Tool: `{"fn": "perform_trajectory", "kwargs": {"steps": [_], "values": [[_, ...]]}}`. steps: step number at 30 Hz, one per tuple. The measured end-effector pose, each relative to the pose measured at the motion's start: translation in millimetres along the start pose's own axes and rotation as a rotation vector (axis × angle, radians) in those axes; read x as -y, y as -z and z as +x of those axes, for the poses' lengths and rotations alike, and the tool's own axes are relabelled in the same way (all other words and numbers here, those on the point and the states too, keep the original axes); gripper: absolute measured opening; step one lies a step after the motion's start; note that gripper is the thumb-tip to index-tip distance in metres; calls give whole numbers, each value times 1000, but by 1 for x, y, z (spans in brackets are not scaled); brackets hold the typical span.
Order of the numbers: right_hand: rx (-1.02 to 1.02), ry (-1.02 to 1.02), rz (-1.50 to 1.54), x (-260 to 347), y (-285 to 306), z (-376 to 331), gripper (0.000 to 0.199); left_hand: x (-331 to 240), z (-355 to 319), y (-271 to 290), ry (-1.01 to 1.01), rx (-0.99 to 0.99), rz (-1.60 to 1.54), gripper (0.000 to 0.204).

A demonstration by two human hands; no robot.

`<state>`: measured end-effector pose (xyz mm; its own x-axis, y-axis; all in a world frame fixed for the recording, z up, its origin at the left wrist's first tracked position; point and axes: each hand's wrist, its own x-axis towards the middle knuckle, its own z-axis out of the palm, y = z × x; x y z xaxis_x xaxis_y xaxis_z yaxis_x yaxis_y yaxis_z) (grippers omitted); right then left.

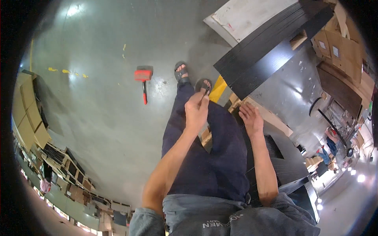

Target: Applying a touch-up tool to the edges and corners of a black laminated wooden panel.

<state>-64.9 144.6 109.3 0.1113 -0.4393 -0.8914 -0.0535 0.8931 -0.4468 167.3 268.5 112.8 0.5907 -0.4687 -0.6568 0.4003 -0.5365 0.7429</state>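
My left hand (196, 108) is raised in front of me, its fingers pinched on a small thin black piece (206, 91) that sticks up from the fingertips. My right hand (250, 118) hangs beside it to the right with the fingers spread and nothing in it, just above a light wooden strip (271, 117) and a dark board at my right side. Below the hands are my dark trousers and my sandalled feet (182, 72) on the grey floor.
A red-headed mallet (143, 78) lies on the concrete floor to the left of my feet. Long black panels (271, 47) lie stacked ahead on the right, over a white sheet (244, 17). Cardboard boxes (342, 47) stand at far right, more boxes and shelving at far left.
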Motion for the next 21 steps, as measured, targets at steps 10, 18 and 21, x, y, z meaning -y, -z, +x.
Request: {"fn": "perform_trajectory", "kwargs": {"steps": [10,18,21], "values": [[-244,567,-825,74,-38,8,36,71,54,-48,-12,-216,1,20],[97,1336,-1308,194,-99,69,31,72,71,-53,412,-188,-552,29],[172,1453,-1488,208,-117,89,31,93,81,-61,381,-181,-679,29]]}}
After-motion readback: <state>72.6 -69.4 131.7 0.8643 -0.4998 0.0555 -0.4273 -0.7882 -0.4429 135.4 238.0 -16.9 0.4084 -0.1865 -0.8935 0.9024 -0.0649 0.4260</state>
